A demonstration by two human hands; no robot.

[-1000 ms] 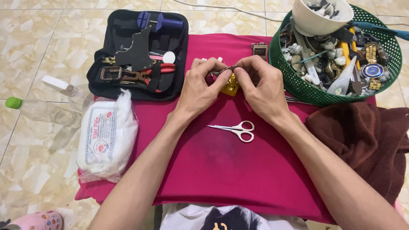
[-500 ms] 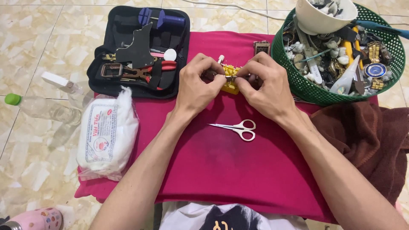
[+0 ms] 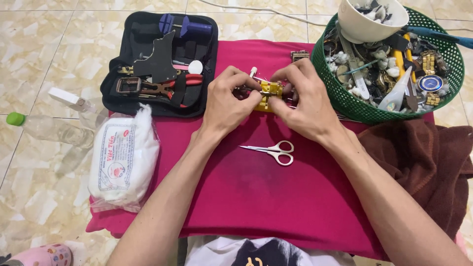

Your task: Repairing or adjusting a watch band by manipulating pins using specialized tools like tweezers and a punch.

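Closest to me, my white shirt with its dark print (image 3: 256, 253) peeks in at the bottom edge, and both my forearms run up over the magenta cloth (image 3: 246, 197) spread on the tiled floor (image 3: 39, 49). Just ahead of my wrists, small white-handled scissors (image 3: 276, 149) lie flat on the cloth, blades pointing left, touching neither hand. Off to my left, a white bag of cotton wool (image 3: 123, 157) sits on the cloth's edge, and beside it a clear plastic bottle with a green cap (image 3: 47, 129) lies on the tiles. To my right, a brown towel (image 3: 419, 167) is bunched up against the cloth.

Now the middle: my left hand (image 3: 227, 103) and my right hand (image 3: 303, 101) meet over the small yellow tool block (image 3: 268, 93), which rests on the cloth between them. Left thumb and fingers are pressed together, pinching its left end; right fingertips are closed on its right side. A thin metal piece pokes out by my left fingers, too small to make out.

Farther off, the black zip tool case (image 3: 128, 64) lies open on the left with red-handled pliers (image 3: 189, 80) inside. On the far right stands the green plastic basket (image 3: 345, 101), heaped with watch parts, a white bowl (image 3: 367, 27) perched on top.
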